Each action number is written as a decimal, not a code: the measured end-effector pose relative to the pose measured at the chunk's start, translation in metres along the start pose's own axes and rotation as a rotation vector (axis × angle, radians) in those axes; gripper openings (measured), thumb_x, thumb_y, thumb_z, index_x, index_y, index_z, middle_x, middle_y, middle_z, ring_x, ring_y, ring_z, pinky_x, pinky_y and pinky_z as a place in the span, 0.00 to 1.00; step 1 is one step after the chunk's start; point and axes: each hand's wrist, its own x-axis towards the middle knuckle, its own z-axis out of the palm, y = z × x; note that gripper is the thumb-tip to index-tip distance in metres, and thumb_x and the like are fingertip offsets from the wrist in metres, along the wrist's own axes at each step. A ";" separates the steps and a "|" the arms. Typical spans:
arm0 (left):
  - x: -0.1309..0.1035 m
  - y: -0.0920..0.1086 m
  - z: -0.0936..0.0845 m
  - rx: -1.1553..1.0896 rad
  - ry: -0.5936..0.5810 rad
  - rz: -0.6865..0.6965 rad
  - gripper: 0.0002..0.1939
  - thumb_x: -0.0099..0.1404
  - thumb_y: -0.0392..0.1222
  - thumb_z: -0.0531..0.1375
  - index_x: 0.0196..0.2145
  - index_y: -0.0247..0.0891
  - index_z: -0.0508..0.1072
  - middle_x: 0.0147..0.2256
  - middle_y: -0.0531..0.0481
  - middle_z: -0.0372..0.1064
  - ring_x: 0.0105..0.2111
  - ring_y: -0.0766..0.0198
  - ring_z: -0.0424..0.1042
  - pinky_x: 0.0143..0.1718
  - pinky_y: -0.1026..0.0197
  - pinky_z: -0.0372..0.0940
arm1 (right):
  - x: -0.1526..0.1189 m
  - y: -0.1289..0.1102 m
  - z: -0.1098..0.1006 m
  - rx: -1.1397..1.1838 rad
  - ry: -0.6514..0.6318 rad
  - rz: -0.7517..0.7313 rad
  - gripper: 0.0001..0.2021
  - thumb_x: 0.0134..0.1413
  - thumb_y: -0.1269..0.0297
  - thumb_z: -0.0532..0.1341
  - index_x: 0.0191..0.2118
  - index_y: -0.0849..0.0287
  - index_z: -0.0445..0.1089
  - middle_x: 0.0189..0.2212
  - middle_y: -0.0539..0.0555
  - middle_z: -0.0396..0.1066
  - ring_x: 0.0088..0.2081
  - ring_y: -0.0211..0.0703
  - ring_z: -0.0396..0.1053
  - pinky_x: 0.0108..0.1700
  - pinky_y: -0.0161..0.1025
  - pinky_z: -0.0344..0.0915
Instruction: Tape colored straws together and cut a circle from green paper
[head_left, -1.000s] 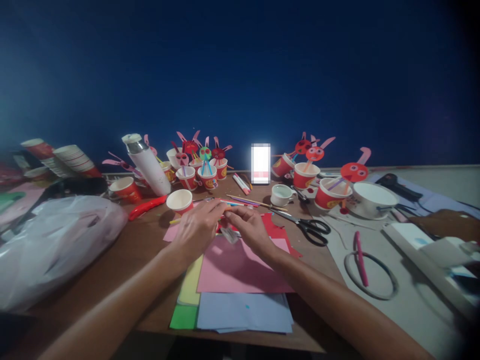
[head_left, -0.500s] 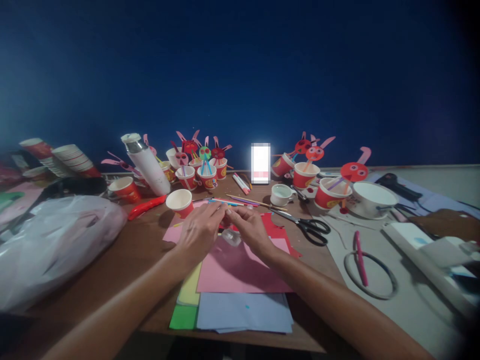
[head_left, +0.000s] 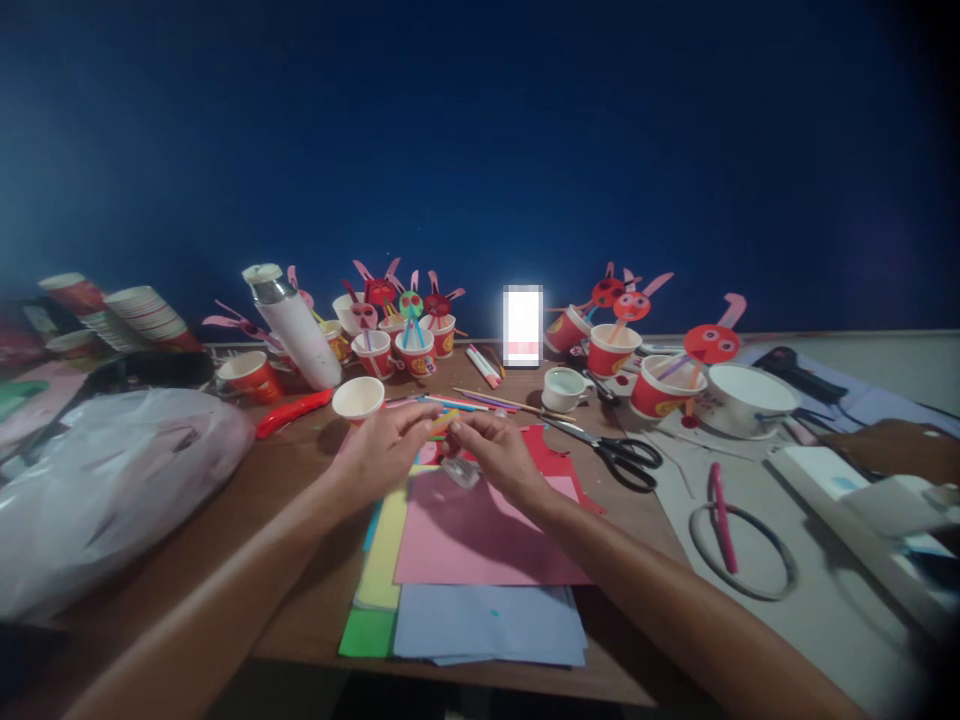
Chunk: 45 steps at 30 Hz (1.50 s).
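Over the stacked paper, my left hand point(head_left: 382, 445) is closed, its fingertips at one end of a small yellow strip point(head_left: 444, 422). The strip's other end meets the pinched thumb and fingers of my right hand point(head_left: 495, 450). Just under the right fingers is a crumpled-looking clear plastic piece point(head_left: 459, 473); whether it is held I cannot tell. Pink paper point(head_left: 487, 540) lies beneath, with red paper point(head_left: 551, 465) behind the right hand. Close beyond my left hand stands a paper cup point(head_left: 358, 400). Black scissors point(head_left: 630, 462) rest right of my right hand.
Paper cups with rabbit-like paper faces point(head_left: 415, 345) line the back. A white flask point(head_left: 300, 335) leans at left, near a plastic bag point(head_left: 120, 490). A small glass cup point(head_left: 564, 388), a white bowl point(head_left: 746, 398) and a grey ring point(head_left: 742, 550) are on the right.
My left hand has moved left and slightly away from the right hand, bringing the yellow strip into view between them. The clear plastic piece has shifted slightly. My right hand has hardly moved.
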 end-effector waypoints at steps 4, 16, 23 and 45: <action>0.009 -0.004 -0.008 -0.197 -0.136 -0.065 0.17 0.58 0.48 0.57 0.40 0.34 0.74 0.39 0.46 0.74 0.39 0.58 0.72 0.42 0.59 0.65 | -0.001 0.001 0.001 -0.050 -0.040 -0.005 0.14 0.53 0.56 0.58 0.28 0.61 0.72 0.24 0.51 0.71 0.27 0.37 0.67 0.31 0.33 0.62; 0.011 -0.011 -0.021 -0.349 -0.411 -0.127 0.08 0.56 0.41 0.60 0.33 0.34 0.73 0.30 0.51 0.71 0.29 0.67 0.68 0.32 0.65 0.62 | -0.003 0.006 0.002 -0.057 -0.077 0.026 0.13 0.53 0.57 0.58 0.28 0.62 0.72 0.25 0.51 0.71 0.27 0.36 0.66 0.31 0.33 0.62; 0.012 -0.008 -0.021 -0.409 -0.485 -0.194 0.11 0.56 0.43 0.59 0.34 0.35 0.75 0.26 0.50 0.71 0.24 0.68 0.67 0.24 0.66 0.60 | -0.002 0.010 0.002 -0.039 -0.099 0.019 0.13 0.53 0.56 0.58 0.30 0.62 0.72 0.25 0.51 0.72 0.27 0.37 0.67 0.31 0.33 0.63; 0.014 -0.019 -0.024 -0.442 -0.413 -0.190 0.14 0.56 0.47 0.60 0.22 0.33 0.70 0.22 0.51 0.67 0.25 0.68 0.65 0.29 0.64 0.61 | -0.004 0.010 0.002 0.088 -0.132 0.117 0.15 0.51 0.53 0.60 0.34 0.61 0.73 0.28 0.52 0.74 0.28 0.36 0.68 0.30 0.32 0.60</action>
